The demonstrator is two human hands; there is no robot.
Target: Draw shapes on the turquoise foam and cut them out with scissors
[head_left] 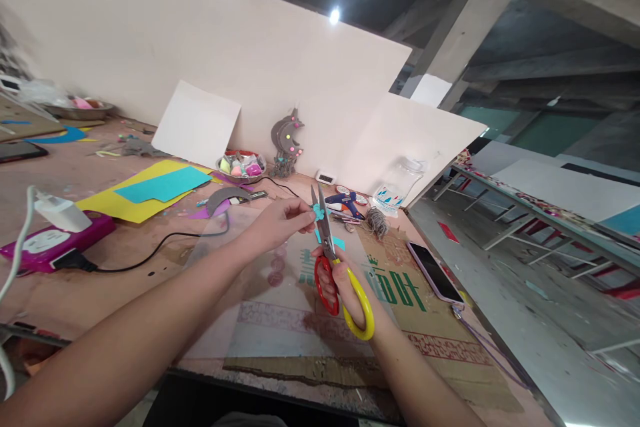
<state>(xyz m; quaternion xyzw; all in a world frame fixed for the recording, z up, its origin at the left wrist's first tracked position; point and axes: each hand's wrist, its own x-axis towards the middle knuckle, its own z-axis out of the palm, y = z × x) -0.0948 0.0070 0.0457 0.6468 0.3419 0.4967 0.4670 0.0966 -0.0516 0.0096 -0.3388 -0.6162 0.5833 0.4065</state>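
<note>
Between the thumb and fingers of my left hand [291, 219] is a small turquoise paper flower [319, 212]. My right hand [345, 287] grips a pair of scissors [327, 240] with one red and one yellow handle loop. The blades point up and stand a little apart, with the flower at or between them; the exact contact is hard to tell. Below the hands a translucent sheet [220, 320] covers part of a printed cardboard piece [450, 353]. Behind the scissors lies a scrap of turquoise paper [338, 242].
Yellow paper [140, 210] and turquoise paper [165, 185] lie left, near a magenta power strip [100, 233] with a black cord. A bowl of pompoms [242, 167], a grey moon ornament [289, 137], a blue glue gun [347, 203] and twine [377, 221] stand behind. A phone [435, 272] lies right.
</note>
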